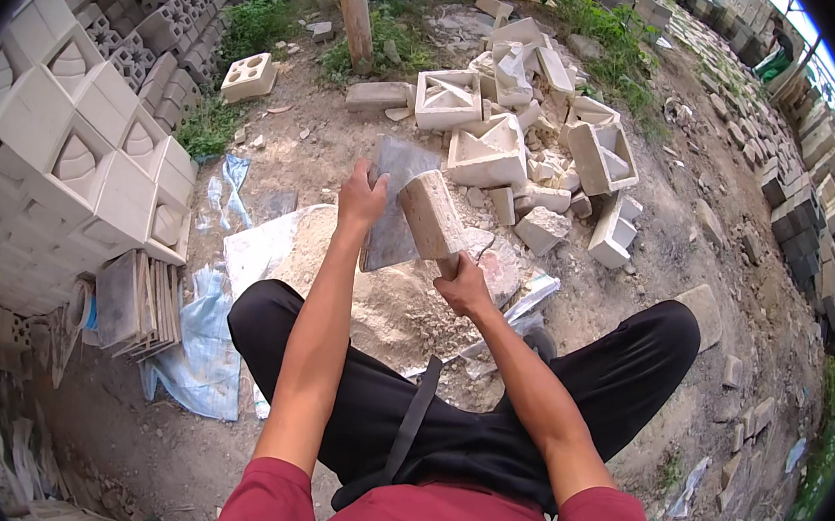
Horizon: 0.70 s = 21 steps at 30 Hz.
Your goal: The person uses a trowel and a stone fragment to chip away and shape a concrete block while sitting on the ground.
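My left hand (361, 195) is closed on the edge of a flat dark grey plate (389, 243), held tilted above a pile of pale sandy powder (383, 307). In my right hand (466, 285) is the short handle of a pale, block-headed tool (432, 214), its surface rough and dusty. The tool's head is close against the plate's right side; whether they touch I cannot tell. The powder lies between my bent knees, partly on a white sheet (260, 245).
Broken cream moulded blocks (489, 150) lie heaped ahead. Stacked patterned blocks (71, 152) rise at left, with upright thin boards (137, 299) and blue plastic sheeting (202, 355) below. A wooden post (354, 13) stands at the back. More blocks (795, 206) line the right.
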Available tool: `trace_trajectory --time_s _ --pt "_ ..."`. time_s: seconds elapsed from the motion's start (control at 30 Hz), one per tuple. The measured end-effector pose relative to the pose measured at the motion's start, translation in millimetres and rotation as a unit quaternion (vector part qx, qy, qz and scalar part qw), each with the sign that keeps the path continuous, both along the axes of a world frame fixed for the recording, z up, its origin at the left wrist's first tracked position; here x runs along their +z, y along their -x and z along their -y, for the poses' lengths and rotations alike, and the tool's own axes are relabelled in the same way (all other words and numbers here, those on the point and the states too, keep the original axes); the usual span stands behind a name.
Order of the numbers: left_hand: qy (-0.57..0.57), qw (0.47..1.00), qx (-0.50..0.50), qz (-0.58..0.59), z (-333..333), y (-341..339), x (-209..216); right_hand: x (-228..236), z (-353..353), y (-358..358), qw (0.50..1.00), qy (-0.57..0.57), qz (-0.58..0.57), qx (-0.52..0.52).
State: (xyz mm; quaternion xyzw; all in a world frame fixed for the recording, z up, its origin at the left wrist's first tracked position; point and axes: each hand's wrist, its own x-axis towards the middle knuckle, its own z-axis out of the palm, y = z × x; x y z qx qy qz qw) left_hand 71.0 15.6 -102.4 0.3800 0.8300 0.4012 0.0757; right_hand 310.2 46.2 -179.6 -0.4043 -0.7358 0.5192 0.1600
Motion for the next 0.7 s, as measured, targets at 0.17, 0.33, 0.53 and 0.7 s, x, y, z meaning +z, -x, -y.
trace_trajectory --time_s 0.17,0.33,0.53,0.7 --pt "-0.036 0.999 0.031 -0.017 2.8 8.9 -5.8 12.5 -3.6 2.5 0.997 -0.052 0.02 -0.062" --pt "-0.034 0.999 0.009 -0.022 -2.4 -3.8 -0.2 3.4 7.1 6.0 0.98 -0.073 -0.086 -0.163" --pt "-0.023 0.998 0.046 -0.03 7.4 3.5 -5.5 -30.2 1.3 -8.0 0.997 -0.061 0.047 -0.017" --pt "-0.025 0.998 0.062 -0.021 11.5 1.1 -12.7 -22.1 17.7 14.3 0.967 0.072 -0.175 -0.171"
